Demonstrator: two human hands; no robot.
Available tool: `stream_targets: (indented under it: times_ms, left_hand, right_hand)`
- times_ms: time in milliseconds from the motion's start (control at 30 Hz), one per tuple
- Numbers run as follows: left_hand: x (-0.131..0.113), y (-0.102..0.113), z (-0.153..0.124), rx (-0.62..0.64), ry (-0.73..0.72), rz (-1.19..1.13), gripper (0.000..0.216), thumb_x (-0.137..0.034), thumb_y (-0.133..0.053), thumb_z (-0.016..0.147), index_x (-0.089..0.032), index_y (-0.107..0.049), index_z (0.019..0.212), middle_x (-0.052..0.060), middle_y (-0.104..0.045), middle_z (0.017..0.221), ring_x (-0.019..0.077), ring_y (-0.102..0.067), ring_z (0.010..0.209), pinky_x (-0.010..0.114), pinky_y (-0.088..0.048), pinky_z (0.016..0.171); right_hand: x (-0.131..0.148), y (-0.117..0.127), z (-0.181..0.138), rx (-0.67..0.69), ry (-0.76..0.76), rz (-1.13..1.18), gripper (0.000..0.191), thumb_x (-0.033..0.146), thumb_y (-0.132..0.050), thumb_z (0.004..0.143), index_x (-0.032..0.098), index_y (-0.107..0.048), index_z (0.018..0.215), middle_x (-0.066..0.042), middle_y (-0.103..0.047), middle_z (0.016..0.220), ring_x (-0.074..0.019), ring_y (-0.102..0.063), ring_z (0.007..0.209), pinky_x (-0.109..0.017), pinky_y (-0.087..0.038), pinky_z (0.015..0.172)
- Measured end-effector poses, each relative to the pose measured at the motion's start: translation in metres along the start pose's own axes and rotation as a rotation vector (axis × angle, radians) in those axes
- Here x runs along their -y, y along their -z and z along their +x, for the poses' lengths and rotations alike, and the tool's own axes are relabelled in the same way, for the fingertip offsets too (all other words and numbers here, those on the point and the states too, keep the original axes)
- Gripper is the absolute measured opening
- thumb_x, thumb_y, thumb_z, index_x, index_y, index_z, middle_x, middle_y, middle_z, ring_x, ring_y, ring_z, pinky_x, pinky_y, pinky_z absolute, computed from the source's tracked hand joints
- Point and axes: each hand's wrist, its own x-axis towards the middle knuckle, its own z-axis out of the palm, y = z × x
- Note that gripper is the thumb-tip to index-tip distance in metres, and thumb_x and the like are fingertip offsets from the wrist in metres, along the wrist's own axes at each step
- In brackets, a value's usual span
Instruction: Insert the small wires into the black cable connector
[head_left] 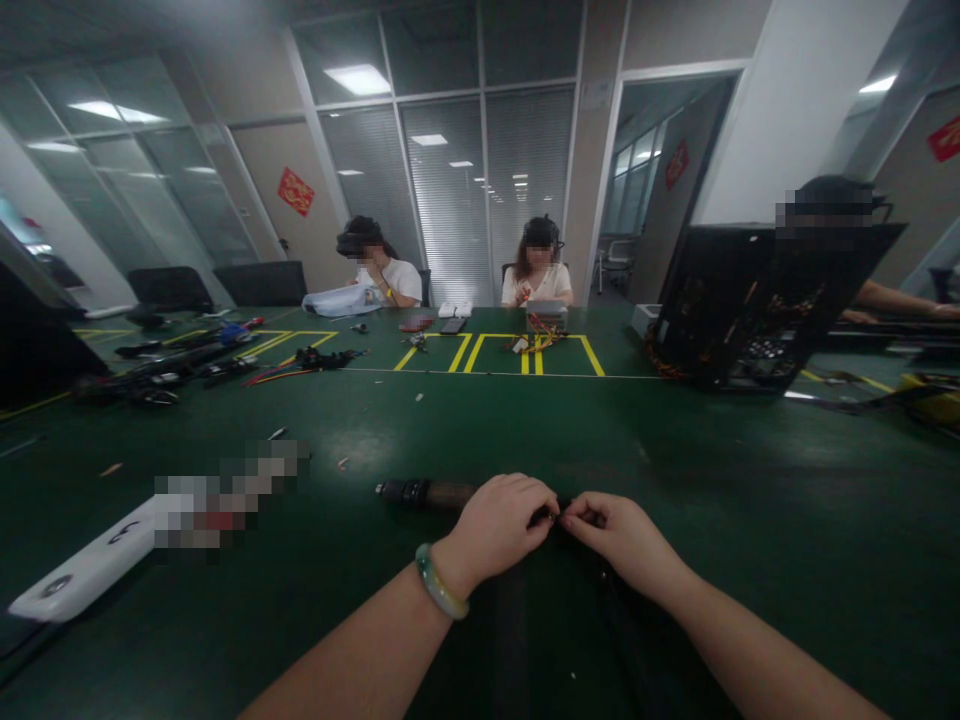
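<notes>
Clearly, steadiness suited such fingertip work: the left grip (pixel 501 525) curled across the dark cylindrical rod (pixel 448 496) on the green surface (pixel 315 590), the right grip (pixel 630 548) just beside; how tightly either pinched, or on what, couldn't be told.

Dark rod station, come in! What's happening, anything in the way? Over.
Left grip over dark rod, right grip close beside. Rod on green table, partly hidden. White bar off left, away from both.
</notes>
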Motion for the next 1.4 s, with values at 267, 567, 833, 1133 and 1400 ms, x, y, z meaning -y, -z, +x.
stream_targets:
  times_ms: [267, 567, 833, 1133, 1400]
  left_hand:
    - [-0.0003, -0.0014, -0.0022, 0.004, 0.030, 0.047, 0.023, -0.024, -0.067, 0.084, -0.022, -0.057, 0.104, 0.003, -0.061, 0.112, 0.0213, -0.056, 0.105, 0.038, -0.044, 0.094]
    - [-0.0039, -0.0027, 0.0007, -0.008, 0.035, 0.095, 0.013, -0.020, -0.065, 0.085, -0.022, -0.058, 0.097, -0.001, -0.063, 0.106, 0.0200, -0.057, 0.098, 0.035, -0.045, 0.084]
    - [-0.0048, -0.0031, 0.0003, -0.024, 0.060, 0.074, 0.017, -0.023, -0.066, 0.084, -0.022, -0.058, 0.099, 0.001, -0.063, 0.099, 0.0205, -0.058, 0.095, 0.034, -0.044, 0.083]
    - [-0.0044, -0.0035, -0.0003, -0.031, 0.063, 0.049, 0.014, -0.021, -0.064, 0.084, -0.021, -0.057, 0.096, 0.000, -0.062, 0.098, 0.0199, -0.057, 0.095, 0.035, -0.044, 0.084]
    - [-0.0041, -0.0024, -0.0008, -0.028, 0.059, 0.039, 0.021, -0.019, -0.066, 0.080, -0.022, -0.056, 0.098, 0.000, -0.062, 0.101, 0.0211, -0.057, 0.095, 0.036, -0.044, 0.084]
  right_hand:
    - [-0.0036, -0.0009, 0.0011, -0.021, 0.008, -0.023, 0.017, 0.034, -0.058, 0.086, 0.021, -0.069, 0.083, 0.001, -0.070, 0.077, -0.0169, -0.063, 0.071, -0.024, -0.042, 0.061]
    - [-0.0059, -0.0013, 0.0020, -0.018, 0.004, -0.040, 0.017, 0.035, -0.058, 0.087, 0.021, -0.068, 0.085, 0.001, -0.070, 0.078, -0.0163, -0.063, 0.071, -0.023, -0.042, 0.060]
    - [-0.0058, -0.0026, 0.0027, -0.027, 0.018, -0.005, 0.018, 0.035, -0.058, 0.087, 0.020, -0.068, 0.084, 0.001, -0.069, 0.077, -0.0164, -0.063, 0.072, -0.023, -0.043, 0.062]
    - [-0.0002, 0.0005, 0.0007, 0.000, 0.017, -0.004, 0.015, 0.033, -0.058, 0.087, 0.022, -0.069, 0.086, 0.002, -0.069, 0.079, -0.0163, -0.063, 0.073, -0.024, -0.042, 0.062]
    - [0.0007, 0.0011, -0.0003, -0.020, -0.030, -0.039, 0.016, 0.033, -0.058, 0.086, 0.020, -0.068, 0.084, 0.001, -0.069, 0.077, -0.0162, -0.062, 0.069, -0.023, -0.041, 0.058]
